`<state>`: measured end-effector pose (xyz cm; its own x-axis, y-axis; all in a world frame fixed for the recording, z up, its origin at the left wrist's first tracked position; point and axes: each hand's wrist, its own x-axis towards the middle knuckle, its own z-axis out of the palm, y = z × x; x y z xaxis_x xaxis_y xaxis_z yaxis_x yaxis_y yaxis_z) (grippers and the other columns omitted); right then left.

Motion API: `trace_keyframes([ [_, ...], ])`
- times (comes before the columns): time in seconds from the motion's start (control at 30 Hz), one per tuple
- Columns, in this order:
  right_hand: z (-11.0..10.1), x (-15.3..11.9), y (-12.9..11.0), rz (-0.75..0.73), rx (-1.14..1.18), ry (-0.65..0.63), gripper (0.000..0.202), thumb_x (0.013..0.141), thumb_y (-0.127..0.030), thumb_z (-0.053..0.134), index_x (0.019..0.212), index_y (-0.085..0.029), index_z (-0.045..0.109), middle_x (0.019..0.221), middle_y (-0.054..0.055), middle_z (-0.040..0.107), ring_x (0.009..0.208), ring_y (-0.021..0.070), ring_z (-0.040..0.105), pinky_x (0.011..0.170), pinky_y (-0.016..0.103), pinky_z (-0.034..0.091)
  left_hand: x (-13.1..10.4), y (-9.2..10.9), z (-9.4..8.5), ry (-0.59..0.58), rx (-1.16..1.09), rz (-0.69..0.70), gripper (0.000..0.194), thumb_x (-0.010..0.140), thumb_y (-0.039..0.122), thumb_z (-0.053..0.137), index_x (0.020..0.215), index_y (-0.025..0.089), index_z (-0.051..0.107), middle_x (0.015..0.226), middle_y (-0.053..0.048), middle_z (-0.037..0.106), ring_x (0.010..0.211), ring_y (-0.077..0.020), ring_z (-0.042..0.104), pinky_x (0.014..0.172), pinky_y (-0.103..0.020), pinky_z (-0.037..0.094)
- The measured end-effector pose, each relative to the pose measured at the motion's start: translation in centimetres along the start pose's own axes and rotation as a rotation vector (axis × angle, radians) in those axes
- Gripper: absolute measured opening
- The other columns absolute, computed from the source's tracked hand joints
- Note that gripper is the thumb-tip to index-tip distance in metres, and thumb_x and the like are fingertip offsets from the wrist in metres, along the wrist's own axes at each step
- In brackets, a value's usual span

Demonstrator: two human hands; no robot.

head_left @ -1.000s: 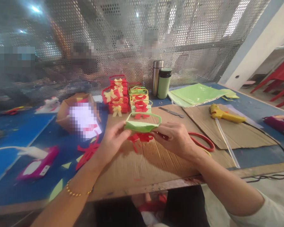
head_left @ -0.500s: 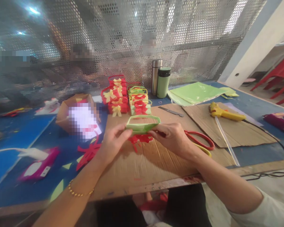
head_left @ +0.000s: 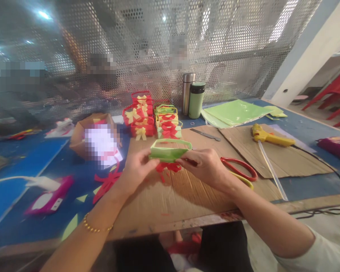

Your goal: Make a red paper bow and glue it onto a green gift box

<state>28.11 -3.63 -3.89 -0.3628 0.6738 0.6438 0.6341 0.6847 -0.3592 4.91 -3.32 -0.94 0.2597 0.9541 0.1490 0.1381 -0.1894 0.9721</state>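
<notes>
Between my two hands is a small light-green paper basket with a thin handle loop, held above the cardboard. My left hand pinches its left end between thumb and fingers. At the right end, my right hand grips it in the same way. Below the basket show red paper bows, partly hidden by it; whether they touch it I cannot tell. Just beyond stand finished-looking green baskets with red bows and red baskets with yellow bows. Scissors with red and yellow handles lie beside my right wrist.
A yellow glue gun with a clear glue stick rests on cardboard at right. A blade, green sheets and two flasks are farther back. Leftward are a cardboard box, red paper strips and a purple power strip.
The green basket has tipped slightly, so more of its side faces me. Both hands keep hold of it, with small finger shifts. The view has moved a little.
</notes>
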Motion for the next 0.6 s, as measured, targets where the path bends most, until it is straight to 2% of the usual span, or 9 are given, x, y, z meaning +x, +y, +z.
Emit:
trace_keyframes([
  [0.13, 0.2, 0.0, 0.0, -0.046, -0.057, 0.004, 0.033, 0.101, -0.031, 0.061, 0.073, -0.02, 0.073, 0.059, 0.001, 0.065, 0.053, 0.0114, 0.055, 0.055, 0.024, 0.034, 0.3, -0.7, 0.2, -0.01, -0.131, -0.044, 0.023, 0.073, 0.025, 0.073, 0.094, 0.02, 0.081, 0.104, -0.007, 0.08, 0.107, -0.0277, 0.07, 0.103, -0.041, 0.049],
  [0.3, 0.6, -0.1, 0.0, -0.112, -0.13, -0.019, 0.036, 0.101, -0.029, 0.06, 0.067, -0.02, 0.068, 0.057, 0.001, 0.065, 0.054, 0.012, 0.054, 0.056, 0.026, 0.031, 0.7, -1.2, 0.4, -0.009, -0.25, -0.148, 0.03, 0.063, 0.016, 0.067, 0.089, 0.019, 0.081, 0.094, -0.006, 0.08, 0.101, -0.0276, 0.071, 0.097, -0.041, 0.052],
  [0.5, 0.8, 0.0, -0.1, -0.141, -0.122, -0.014, 0.037, 0.104, -0.032, 0.056, 0.073, -0.02, 0.072, 0.062, 0.002, 0.069, 0.054, 0.0126, 0.055, 0.058, 0.027, 0.034, 0.7, -0.8, 0.6, 0.12, -0.364, -0.235, 0.03, 0.06, 0.016, 0.066, 0.086, 0.018, 0.08, 0.085, -0.006, 0.079, 0.094, -0.0272, 0.072, 0.082, -0.037, 0.058],
  [0.6, 0.5, 0.1, -0.3, -0.162, -0.1, -0.003, 0.038, 0.106, -0.031, 0.054, 0.075, -0.019, 0.072, 0.063, 0.004, 0.07, 0.055, 0.0135, 0.056, 0.058, 0.028, 0.035, 0.8, -0.8, 0.5, 0.13, -0.372, -0.217, 0.031, 0.062, 0.017, 0.065, 0.089, 0.018, 0.081, 0.087, -0.006, 0.079, 0.094, -0.0266, 0.073, 0.079, -0.035, 0.058],
])
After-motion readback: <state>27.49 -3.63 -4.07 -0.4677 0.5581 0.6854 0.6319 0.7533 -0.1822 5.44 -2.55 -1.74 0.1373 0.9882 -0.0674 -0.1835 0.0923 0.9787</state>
